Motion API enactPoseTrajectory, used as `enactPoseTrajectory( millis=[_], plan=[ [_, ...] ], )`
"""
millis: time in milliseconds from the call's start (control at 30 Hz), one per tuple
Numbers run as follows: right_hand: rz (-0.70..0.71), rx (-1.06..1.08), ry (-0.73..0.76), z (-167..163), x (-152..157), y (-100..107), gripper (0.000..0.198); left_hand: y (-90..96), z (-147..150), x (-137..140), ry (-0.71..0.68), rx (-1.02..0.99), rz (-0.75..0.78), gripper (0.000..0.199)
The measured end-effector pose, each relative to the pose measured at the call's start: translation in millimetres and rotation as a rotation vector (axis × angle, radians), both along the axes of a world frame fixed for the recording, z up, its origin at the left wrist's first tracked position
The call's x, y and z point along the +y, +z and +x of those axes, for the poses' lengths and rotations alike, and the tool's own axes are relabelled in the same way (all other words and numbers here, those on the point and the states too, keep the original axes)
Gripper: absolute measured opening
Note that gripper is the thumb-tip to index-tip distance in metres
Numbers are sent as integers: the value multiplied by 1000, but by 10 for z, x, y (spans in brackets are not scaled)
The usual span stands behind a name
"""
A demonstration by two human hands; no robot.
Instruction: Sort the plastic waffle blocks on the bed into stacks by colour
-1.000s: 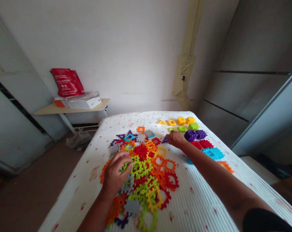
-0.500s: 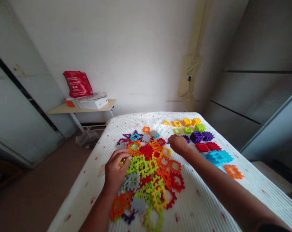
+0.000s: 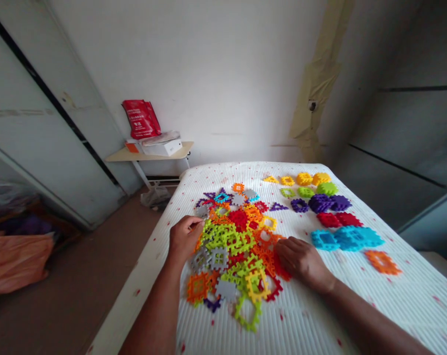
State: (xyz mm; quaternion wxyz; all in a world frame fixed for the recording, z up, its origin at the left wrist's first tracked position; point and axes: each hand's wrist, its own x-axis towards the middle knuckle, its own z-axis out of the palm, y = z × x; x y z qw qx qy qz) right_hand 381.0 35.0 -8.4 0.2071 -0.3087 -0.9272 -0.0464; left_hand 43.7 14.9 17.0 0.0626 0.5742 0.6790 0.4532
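A mixed pile of notched plastic building pieces (image 3: 226, 236) lies on the bed in lime, orange, red, grey, purple and yellow. At its left edge is my left hand (image 3: 184, 239), thumb and fingers pinched together; whether a piece is between them I cannot make out. My right hand (image 3: 302, 261) is on the pile's right side, fingers curled down over a red building piece (image 3: 281, 268) that they partly hide. Orange frame pieces (image 3: 263, 239) touch it. A purple triangle piece (image 3: 278, 206) lies apart, left of a purple ring-like piece (image 3: 299, 205).
Colour-sorted rows stand at the right: yellow pieces (image 3: 303, 178), lime pieces (image 3: 326, 188), purple stacks (image 3: 320, 202), red pieces (image 3: 347, 219), blue stacks (image 3: 358, 238) and one orange square (image 3: 383, 262). A small table (image 3: 123, 155) with a red bag (image 3: 140, 120) stands beyond.
My right hand has come back from the purple row to the pile's right side, leaving the purple triangle in view. My left hand stays at the pile's left edge. The camera view has turned left.
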Motion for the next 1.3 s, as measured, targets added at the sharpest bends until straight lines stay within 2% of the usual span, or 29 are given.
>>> enactPoseTrajectory(
  millis=[267, 667, 967, 1300],
  plan=[
    [4, 62, -21, -68, 92, -90, 29, -110, -141, 52, 135, -48, 30, 20],
    [20, 161, 16, -123, 107, -106, 28, -368, -411, 147, 358, -254, 63, 31],
    [-26, 174, 21, -126, 124, -115, 28, -565, -540, 197, 342, -339, 25, 32],
    [-114, 160, -3, -124, 147, -147, 28, -600, -548, 175, 355, -356, 27, 34]
  ],
)
